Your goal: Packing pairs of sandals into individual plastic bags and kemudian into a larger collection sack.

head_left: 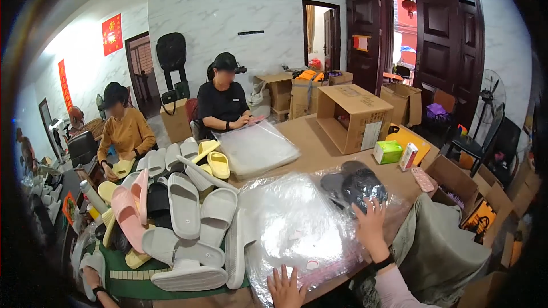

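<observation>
In the head view, a pair of dark slippers [361, 182] is seen right of the frame's centre, among clear film on the brown tabletop [308, 128]. Their outline is blurred by glare, but the long axis appears to be slanted from upper left to lower right. The right hand [372, 222] is by far the nearer: its fingers are spread wide and laid on the lower end of the pair, not wrapped around it, so the slippers lie up and slightly left of that palm. Whether any film is pinched there cannot be told.

The left hand [286, 290] is placed at the lower middle of the frame, palm down and fingers apart, with nothing seen in its grasp. It is rested on the near edge of a stack of clear bags [285, 211], and the dark pair lies up and to the right of it, well apart.

To the left, the stack is bordered by a heap of slippers [185, 208], mostly grey. A second stack of bags [260, 148] is seen above, beside a co-worker in black [220, 102]. A grey cloth [442, 245] is draped at lower right.
</observation>
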Available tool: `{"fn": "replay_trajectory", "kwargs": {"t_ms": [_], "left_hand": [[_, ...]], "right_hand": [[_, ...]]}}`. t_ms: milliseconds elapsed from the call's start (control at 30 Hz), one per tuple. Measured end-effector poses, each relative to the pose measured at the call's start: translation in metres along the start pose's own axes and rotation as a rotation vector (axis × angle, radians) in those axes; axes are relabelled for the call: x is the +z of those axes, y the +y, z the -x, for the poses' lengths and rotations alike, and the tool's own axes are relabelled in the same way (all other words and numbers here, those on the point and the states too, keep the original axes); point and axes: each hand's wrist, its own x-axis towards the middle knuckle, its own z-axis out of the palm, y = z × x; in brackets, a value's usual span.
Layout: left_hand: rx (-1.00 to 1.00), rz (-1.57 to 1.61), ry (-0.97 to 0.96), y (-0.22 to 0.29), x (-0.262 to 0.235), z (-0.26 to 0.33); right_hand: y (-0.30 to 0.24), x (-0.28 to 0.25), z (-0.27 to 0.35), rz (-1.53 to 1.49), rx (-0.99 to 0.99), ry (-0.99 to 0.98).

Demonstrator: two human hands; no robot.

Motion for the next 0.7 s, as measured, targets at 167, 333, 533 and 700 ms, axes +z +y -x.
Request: {"fn": "replay_trajectory", "kwargs": {"t_ms": [167,333,533,700], "left_hand": [[-0.027,-0.051,-0.052,0.002,-0.004,0.003],[0.021,0.012,0.077,-0.007,0.010,0.007],[-0.005,-0.055,0.099,-0.012,0.025,0.004],[-0.060,-0.082,0.033,-0.015,0.020,0.005]], "right_hand": [[-0.066,0.024,0.042,-0.625,-0.086,-0.148],[-0.146,0.035,0.086,-0.846,-0.228,-0.297],[-0.170,0.053,0.116,-0.798,-0.240,-0.406],[-0.171,0.058,0.119,-0.963,-0.145,-0.433]]}}
